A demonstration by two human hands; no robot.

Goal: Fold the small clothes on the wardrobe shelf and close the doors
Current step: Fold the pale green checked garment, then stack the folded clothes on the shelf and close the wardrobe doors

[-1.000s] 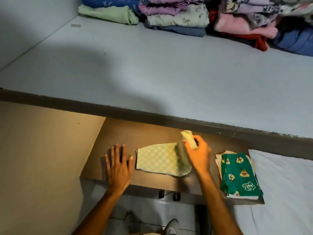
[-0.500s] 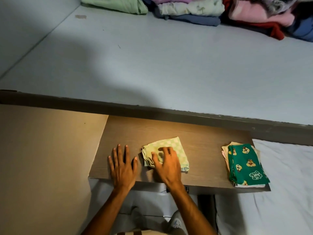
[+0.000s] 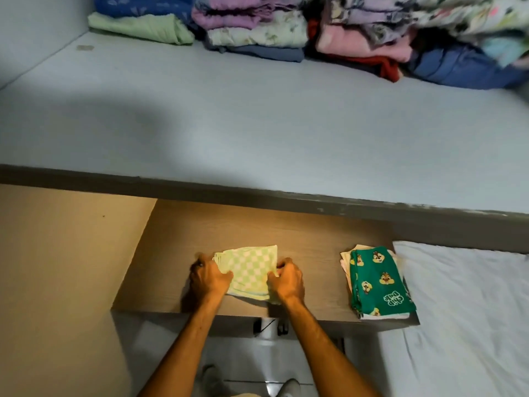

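A small green-and-white checked cloth (image 3: 250,269) lies folded into a square on the wooden shelf (image 3: 312,242). My left hand (image 3: 209,277) grips its left edge with curled fingers. My right hand (image 3: 287,279) grips its right edge the same way. To the right, near the shelf's end, sits a small stack of folded clothes (image 3: 378,282) topped by a green piece printed with cartoon chipmunks. No wardrobe doors are in view.
Above lies a wide pale blue surface (image 3: 257,124) with piles of folded clothes (image 3: 300,32) along its far edge. A beige panel (image 3: 57,282) flanks the shelf on the left. White fabric (image 3: 463,325) lies to the right. Tiled floor and my feet show below.
The checked cloth was folded over from the right into a square. My left hand left the bare shelf and took the cloth's left edge; my right hand shifted from pressing on top to gripping the right edge.
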